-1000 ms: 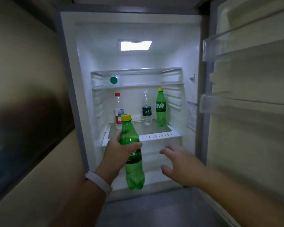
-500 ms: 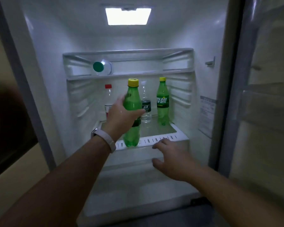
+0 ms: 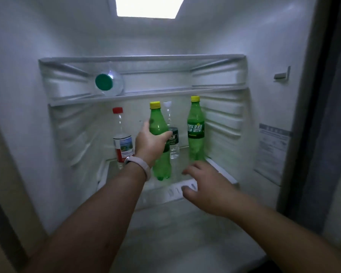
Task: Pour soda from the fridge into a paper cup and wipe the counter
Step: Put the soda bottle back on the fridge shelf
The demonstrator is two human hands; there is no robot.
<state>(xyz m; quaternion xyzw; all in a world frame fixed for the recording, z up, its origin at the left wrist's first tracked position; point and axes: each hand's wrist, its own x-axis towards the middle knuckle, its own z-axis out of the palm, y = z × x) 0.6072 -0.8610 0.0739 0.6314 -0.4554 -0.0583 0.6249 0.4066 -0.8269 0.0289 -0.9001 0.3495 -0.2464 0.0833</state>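
Left hand [image 3: 151,141], at frame centre, is wrapped round the middle of a green soda bottle [image 3: 159,134], held upright with its long axis vertical, yellow cap up and base just above or on the fridge shelf [image 3: 182,189]; contact cannot be judged. Right hand [image 3: 206,185], lower right of centre, lies spread and empty at the shelf's front edge. A second green bottle [image 3: 195,133] stands just right of the held one.

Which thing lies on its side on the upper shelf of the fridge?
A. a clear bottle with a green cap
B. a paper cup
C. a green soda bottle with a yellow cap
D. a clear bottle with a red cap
A: the clear bottle with the green cap lies with its cap toward the camera on the upper shelf; the other bottles are upright lower down.
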